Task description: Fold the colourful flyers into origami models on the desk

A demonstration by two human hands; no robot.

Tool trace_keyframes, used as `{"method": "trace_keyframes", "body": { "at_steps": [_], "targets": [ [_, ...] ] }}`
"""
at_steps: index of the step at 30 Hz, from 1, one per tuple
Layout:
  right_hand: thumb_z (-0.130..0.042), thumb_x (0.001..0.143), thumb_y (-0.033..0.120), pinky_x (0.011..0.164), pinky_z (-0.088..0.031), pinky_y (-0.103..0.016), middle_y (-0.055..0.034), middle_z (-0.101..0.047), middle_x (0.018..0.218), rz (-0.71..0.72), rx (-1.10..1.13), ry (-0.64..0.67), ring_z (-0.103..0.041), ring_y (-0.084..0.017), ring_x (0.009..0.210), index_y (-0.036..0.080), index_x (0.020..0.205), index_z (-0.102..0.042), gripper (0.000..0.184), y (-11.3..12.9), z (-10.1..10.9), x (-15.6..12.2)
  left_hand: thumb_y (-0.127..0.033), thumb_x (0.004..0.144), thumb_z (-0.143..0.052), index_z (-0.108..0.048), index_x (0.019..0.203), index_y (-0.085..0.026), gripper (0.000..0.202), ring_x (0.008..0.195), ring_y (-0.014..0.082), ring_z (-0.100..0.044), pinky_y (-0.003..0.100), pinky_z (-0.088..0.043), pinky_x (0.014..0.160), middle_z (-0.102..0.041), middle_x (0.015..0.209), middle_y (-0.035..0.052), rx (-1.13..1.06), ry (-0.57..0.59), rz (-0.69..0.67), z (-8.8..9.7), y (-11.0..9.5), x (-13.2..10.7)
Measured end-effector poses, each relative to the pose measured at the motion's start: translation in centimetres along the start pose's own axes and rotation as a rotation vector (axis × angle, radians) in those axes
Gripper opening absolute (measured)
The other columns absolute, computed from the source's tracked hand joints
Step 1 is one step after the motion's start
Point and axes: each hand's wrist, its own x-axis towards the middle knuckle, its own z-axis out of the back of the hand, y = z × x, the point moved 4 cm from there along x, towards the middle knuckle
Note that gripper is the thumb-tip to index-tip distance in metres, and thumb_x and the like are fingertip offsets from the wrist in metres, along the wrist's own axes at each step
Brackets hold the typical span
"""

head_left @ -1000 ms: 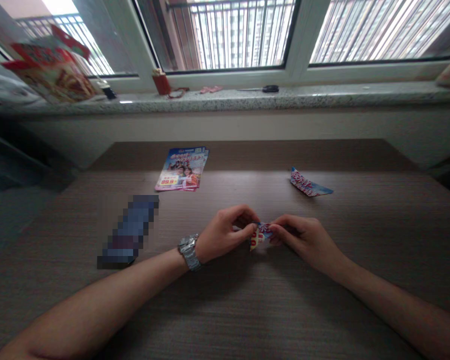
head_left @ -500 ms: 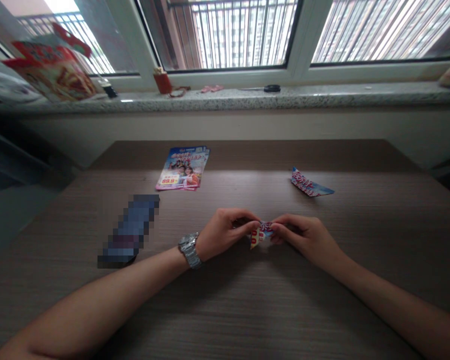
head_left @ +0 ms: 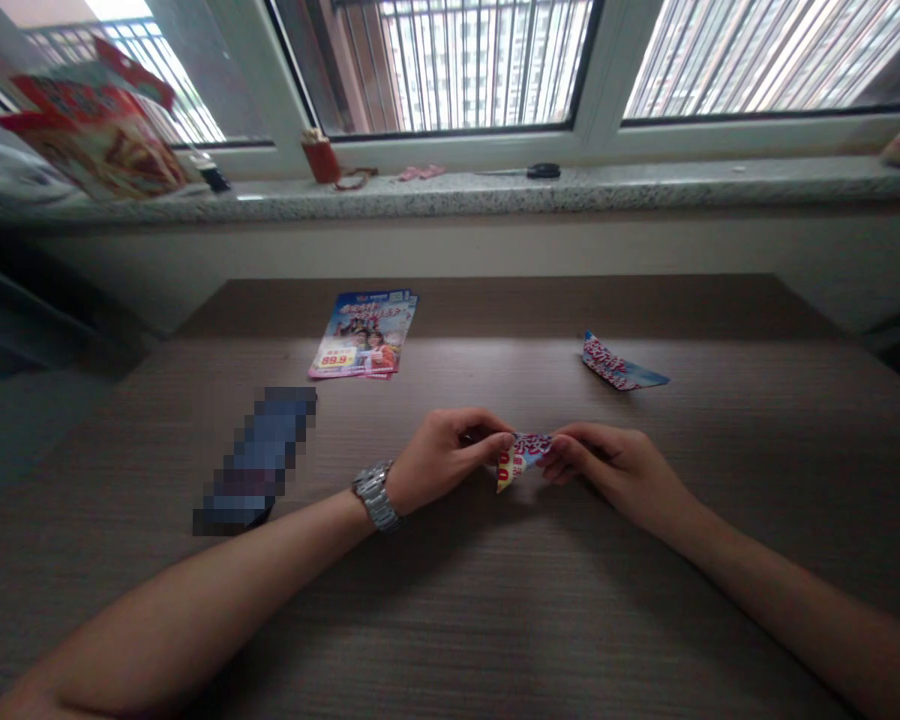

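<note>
A small folded piece of printed paper [head_left: 520,458], red, white and blue, is held just above the wooden table [head_left: 450,590] near its middle. My left hand [head_left: 442,460], with a metal watch on the wrist, pinches its left end. My right hand [head_left: 607,465] pinches its right end, fingers curled together. Both hands meet over the paper and hide part of it.
A stack of colourful flyers [head_left: 364,334] lies at the back left of the table. A folded flyer piece [head_left: 619,366] lies at the back right. A dark blurred flat object [head_left: 259,460] is at the left. The windowsill [head_left: 495,195] holds a red cup [head_left: 320,160], bags and small items.
Both hands have shifted slightly away from me with the folded paper; the paper's shape between the fingers has changed a little.
</note>
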Motion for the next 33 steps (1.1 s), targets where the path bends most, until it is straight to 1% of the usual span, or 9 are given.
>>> {"method": "trace_keyframes", "body": {
  "at_steps": [5, 8, 12, 14, 18, 24, 29, 33],
  "targets": [
    [-0.063, 0.090, 0.049, 0.067, -0.060, -0.027, -0.0034, -0.076, 0.075, -0.062, 0.049, -0.045, -0.072, -0.018, 0.069, 0.020, 0.089, -0.072, 0.031, 0.07, -0.08, 0.17, -0.031, 0.092, -0.067, -0.074, 0.097, -0.013, 0.019, 0.070, 0.0103, -0.068, 0.017, -0.052, 0.064, -0.075, 0.084, 0.0038, -0.044, -0.007, 0.016, -0.08, 0.18, -0.06],
    [-0.069, 0.085, 0.050, 0.066, -0.059, -0.027, -0.0037, -0.076, 0.076, -0.095, 0.071, -0.030, -0.072, -0.018, 0.068, 0.019, 0.087, -0.071, 0.031, -0.13, -0.29, 0.21, -0.031, 0.091, -0.067, -0.073, 0.097, -0.013, 0.020, 0.070, 0.0108, -0.069, 0.017, -0.054, 0.065, -0.075, 0.084, 0.0043, -0.067, -0.005, 0.014, -0.15, 0.23, -0.07],
    [-0.065, 0.088, 0.049, 0.063, -0.058, -0.026, -0.0039, -0.075, 0.075, -0.083, 0.034, 0.042, -0.070, -0.016, 0.066, 0.018, 0.082, -0.071, 0.032, -0.34, -0.50, 0.19, -0.032, 0.092, -0.067, -0.073, 0.098, -0.013, 0.021, 0.071, 0.0115, -0.069, 0.018, -0.054, 0.066, -0.075, 0.085, 0.0050, -0.058, 0.010, 0.008, -0.22, 0.34, -0.06],
    [-0.064, 0.089, 0.048, 0.063, -0.057, -0.025, -0.0036, -0.074, 0.074, -0.074, 0.024, 0.053, -0.070, -0.015, 0.065, 0.018, 0.082, -0.070, 0.032, -0.37, -0.47, 0.18, -0.033, 0.092, -0.066, -0.073, 0.098, -0.013, 0.022, 0.071, 0.0119, -0.069, 0.019, -0.054, 0.066, -0.075, 0.084, 0.0052, -0.057, 0.018, 0.008, -0.26, 0.39, -0.06],
    [-0.065, 0.088, 0.050, 0.061, -0.057, -0.026, -0.0033, -0.073, 0.072, -0.077, -0.004, 0.033, -0.070, -0.016, 0.064, 0.018, 0.080, -0.070, 0.033, -0.17, -0.39, 0.22, -0.033, 0.092, -0.066, -0.073, 0.098, -0.012, 0.022, 0.072, 0.0121, -0.069, 0.020, -0.055, 0.067, -0.075, 0.085, 0.0056, -0.055, 0.023, 0.017, -0.30, 0.46, -0.09],
    [-0.067, 0.083, 0.056, 0.059, -0.059, -0.030, -0.0042, -0.075, 0.071, -0.103, -0.042, -0.001, -0.071, -0.019, 0.061, 0.021, 0.078, -0.069, 0.036, 0.16, -0.52, 0.28, -0.033, 0.093, -0.065, -0.073, 0.099, -0.012, 0.023, 0.072, 0.0122, -0.069, 0.020, -0.054, 0.066, -0.075, 0.086, 0.0058, -0.039, 0.026, 0.013, -0.32, 0.32, -0.13],
    [-0.072, 0.080, 0.052, 0.057, -0.058, -0.028, -0.0037, -0.075, 0.067, -0.113, -0.031, 0.012, -0.071, -0.019, 0.060, 0.019, 0.083, -0.071, 0.034, 0.18, -0.57, 0.23, -0.033, 0.092, -0.066, -0.074, 0.099, -0.014, 0.022, 0.072, 0.0113, -0.067, 0.019, -0.051, 0.065, -0.075, 0.086, 0.0044, 0.024, 0.012, -0.021, -0.27, 0.14, -0.22],
    [-0.070, 0.083, 0.048, 0.058, -0.057, -0.027, -0.0037, -0.075, 0.068, -0.111, -0.023, 0.053, -0.071, -0.018, 0.059, 0.018, 0.085, -0.071, 0.031, -0.14, -0.60, 0.21, -0.033, 0.094, -0.064, -0.074, 0.100, -0.014, 0.022, 0.071, 0.0109, -0.066, 0.018, -0.050, 0.065, -0.075, 0.084, 0.0038, 0.051, 0.017, -0.042, -0.37, 0.09, -0.29]
  ]
}}
